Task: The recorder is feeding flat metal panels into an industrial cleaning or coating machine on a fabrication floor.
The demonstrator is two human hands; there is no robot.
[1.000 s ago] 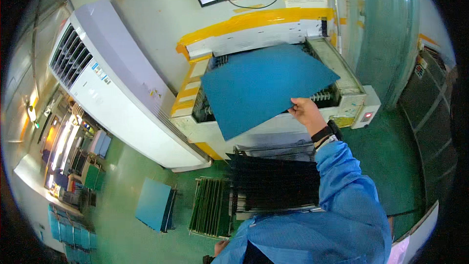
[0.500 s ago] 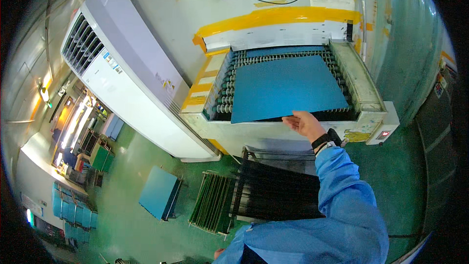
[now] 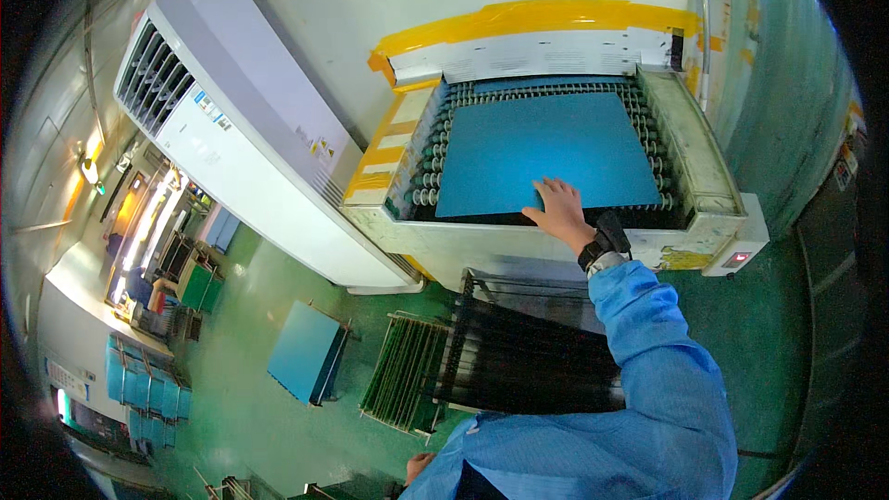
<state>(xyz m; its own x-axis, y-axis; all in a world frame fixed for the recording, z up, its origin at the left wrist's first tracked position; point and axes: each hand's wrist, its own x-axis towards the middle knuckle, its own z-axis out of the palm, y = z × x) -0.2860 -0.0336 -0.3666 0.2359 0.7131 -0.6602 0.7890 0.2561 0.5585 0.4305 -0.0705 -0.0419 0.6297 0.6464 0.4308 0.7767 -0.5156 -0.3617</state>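
A flat blue panel [image 3: 542, 148] lies on the rows of small rollers [image 3: 428, 171] of a conveyor machine. My right hand [image 3: 561, 213] is at the panel's near edge with its fingers stretched out and apart; it grips nothing, and I cannot tell whether the fingertips touch the panel. A black band and a watch circle that wrist. Further back on the rollers, the edge of another blue panel [image 3: 546, 83] shows. My left hand [image 3: 419, 466] shows only in part low in the picture, beside my blue sleeve, and its fingers are hidden.
Below the machine stand a black slotted rack [image 3: 528, 352] and a rack with green slats [image 3: 405, 372]. A stack of blue panels [image 3: 306, 352] sits on a stand to the left. A tall white air conditioner [image 3: 269, 157] leans in at left; a control box [image 3: 738, 245] is at right.
The blue panel's near edge has gone from raised in my right hand to lying on the rollers. That hand has let go, and its fingers have spread. The view has shifted slightly.
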